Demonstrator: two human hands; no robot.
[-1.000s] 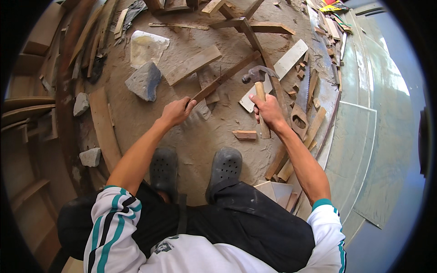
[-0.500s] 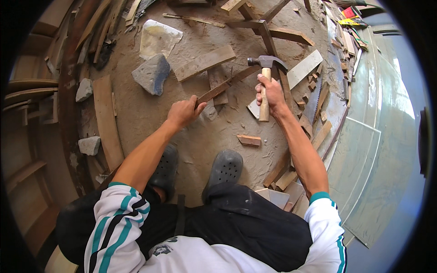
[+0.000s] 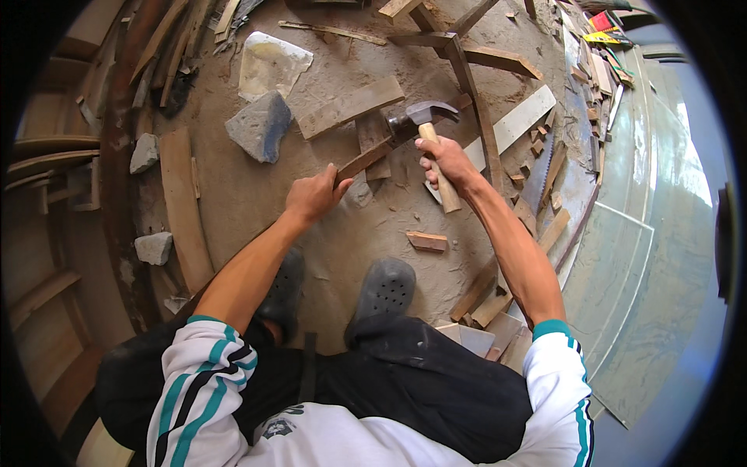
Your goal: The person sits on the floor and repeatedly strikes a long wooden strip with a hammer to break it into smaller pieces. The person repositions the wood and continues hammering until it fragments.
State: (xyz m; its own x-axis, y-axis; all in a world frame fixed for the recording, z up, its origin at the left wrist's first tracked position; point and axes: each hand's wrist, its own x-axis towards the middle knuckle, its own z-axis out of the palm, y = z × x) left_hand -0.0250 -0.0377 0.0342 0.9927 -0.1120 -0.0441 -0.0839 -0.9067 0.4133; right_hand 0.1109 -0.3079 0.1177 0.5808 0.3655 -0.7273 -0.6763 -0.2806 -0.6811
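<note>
Two bare hands over dusty ground. Left hand [image 3: 313, 196] curled round the near end of a narrow wooden strip [image 3: 364, 159], which slants across a short board [image 3: 372, 132]. Right hand [image 3: 453, 165] wrapped round the handle of a claw hammer [image 3: 428, 134], its head close above the strip; contact unclear. Grey-blue stone [image 3: 259, 128] lies leftward.

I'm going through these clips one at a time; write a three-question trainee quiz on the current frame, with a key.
1. Which hand grips the hammer?
2. True or false: the grey stone with a blue patch lies to the left of the hammer.
3. What does the left hand hold? A) a handsaw B) a narrow wooden strip C) a pencil

Key: 1. The right hand. 2. True. 3. B.
</note>
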